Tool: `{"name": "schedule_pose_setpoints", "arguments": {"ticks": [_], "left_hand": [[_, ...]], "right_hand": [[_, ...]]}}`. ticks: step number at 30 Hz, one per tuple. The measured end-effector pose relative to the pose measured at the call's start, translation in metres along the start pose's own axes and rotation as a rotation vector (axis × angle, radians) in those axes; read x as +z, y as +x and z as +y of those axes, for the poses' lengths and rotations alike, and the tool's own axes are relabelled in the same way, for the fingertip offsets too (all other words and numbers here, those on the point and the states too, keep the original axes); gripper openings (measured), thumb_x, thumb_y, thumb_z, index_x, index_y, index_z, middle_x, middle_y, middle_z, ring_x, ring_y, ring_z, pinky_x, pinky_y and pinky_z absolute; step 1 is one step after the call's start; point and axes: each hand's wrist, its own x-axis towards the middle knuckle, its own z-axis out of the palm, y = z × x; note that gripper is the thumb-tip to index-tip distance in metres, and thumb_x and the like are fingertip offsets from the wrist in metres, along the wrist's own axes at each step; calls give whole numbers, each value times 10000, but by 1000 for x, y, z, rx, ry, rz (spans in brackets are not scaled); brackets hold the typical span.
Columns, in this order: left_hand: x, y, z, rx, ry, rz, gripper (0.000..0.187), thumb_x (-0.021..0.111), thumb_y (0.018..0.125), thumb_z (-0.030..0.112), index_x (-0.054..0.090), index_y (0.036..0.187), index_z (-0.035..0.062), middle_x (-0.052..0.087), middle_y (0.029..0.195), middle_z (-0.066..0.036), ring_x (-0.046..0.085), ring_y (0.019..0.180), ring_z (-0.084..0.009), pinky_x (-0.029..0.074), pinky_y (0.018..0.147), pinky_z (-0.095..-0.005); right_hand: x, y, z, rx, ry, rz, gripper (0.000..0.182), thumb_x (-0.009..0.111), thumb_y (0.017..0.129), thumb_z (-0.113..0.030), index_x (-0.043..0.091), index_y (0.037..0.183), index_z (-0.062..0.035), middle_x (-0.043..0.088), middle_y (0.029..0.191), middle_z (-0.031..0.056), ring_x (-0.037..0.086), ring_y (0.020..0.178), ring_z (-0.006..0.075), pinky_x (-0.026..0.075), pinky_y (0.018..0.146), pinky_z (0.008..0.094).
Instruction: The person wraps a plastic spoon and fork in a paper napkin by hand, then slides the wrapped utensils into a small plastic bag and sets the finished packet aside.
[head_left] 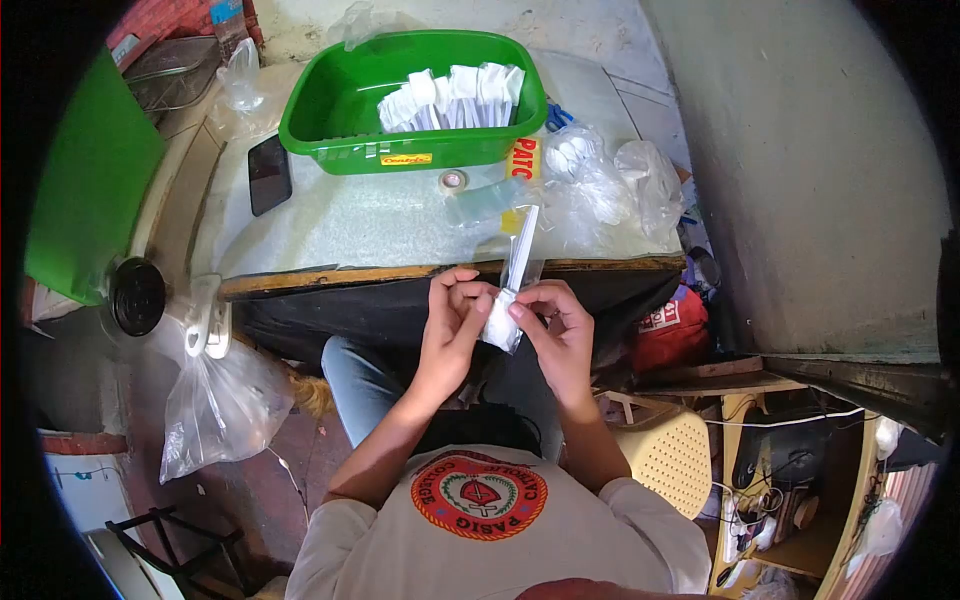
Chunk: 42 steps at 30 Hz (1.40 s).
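Note:
Just in front of the table's near edge, my left hand and my right hand pinch a small clear plastic packet from both sides. White material fills its lower end, though I cannot make out what it is. White flat strips stick up from the packet's top, pointing toward the table. Beyond my hands stands a green basin holding several similar white packets leaning in a row.
On the table lie a black phone, a tape roll, clear plastic sleeves and crumpled plastic bags. A plastic bag hangs at the left. At the right are a yellow perforated chair and a grey wall.

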Motion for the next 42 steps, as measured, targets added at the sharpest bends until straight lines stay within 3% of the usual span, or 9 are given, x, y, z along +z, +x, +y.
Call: {"name": "schedule_pose_setpoints", "arguments": {"ticks": [5,7,8,11,14,20,28,33,42], "left_hand": [[1,-16,-6,24,4,-104,442,518,946,-48,314,1329,35,561,1126,-119,564,1026,-137,454,882,-269],[-2,-19,-15,153,101,-71,385,520,948,-42,378,1301,21,560,1142,-116,562,1050,-138,453,899,-272],[-7,-22,-17,103,89,-64,262,532,945,-34,528,1205,-5,576,1140,-109,561,1069,-145,447,918,-276],[-16,-15,-2,196,352,-187,193,542,944,-20,636,1112,-9,593,1137,-103,563,1078,-152,442,924,-282],[-16,-16,4,147,323,-135,192,541,945,-12,678,1079,0,601,1139,-107,564,1084,-163,436,929,-287],[-24,-22,-1,50,143,-32,209,525,946,-27,663,1102,-3,596,1151,-108,564,1085,-162,425,935,-271],[-41,-23,5,58,261,-4,217,522,940,-38,666,1095,8,608,1136,-109,582,1056,-164,433,916,-261],[-72,-39,13,54,392,106,216,522,940,-32,663,1098,9,626,1115,-110,589,1054,-165,426,916,-257],[-114,-77,15,-137,187,272,191,562,955,37,660,1118,14,657,1092,-34,565,963,-76,415,860,-219]], "right_hand": [[0,-1,1,6,14,1,124,696,835,27,624,936,19,580,976,54,599,860,103,485,768,238],[2,-2,0,6,8,-1,123,691,838,32,621,938,20,578,979,54,599,860,103,484,770,238],[4,-2,1,6,25,1,123,682,842,38,617,945,22,578,980,55,600,864,105,483,776,239],[6,-5,6,12,64,3,125,666,850,50,609,958,23,578,981,57,602,873,107,482,788,240],[13,-6,10,17,107,9,127,654,856,59,605,968,22,578,978,57,603,882,107,481,796,239],[22,-7,12,119,191,13,124,642,872,52,587,974,8,594,954,37,606,887,101,482,798,237],[28,4,19,173,154,-20,121,657,881,0,563,956,-14,593,920,19,592,880,93,480,788,239],[32,73,19,-255,-441,152,112,687,858,-83,597,911,-43,572,879,23,564,818,114,439,700,249],[114,154,54,207,-38,-56,226,662,912,-250,696,951,-31,617,790,-1,517,616,68,410,562,216]]}}
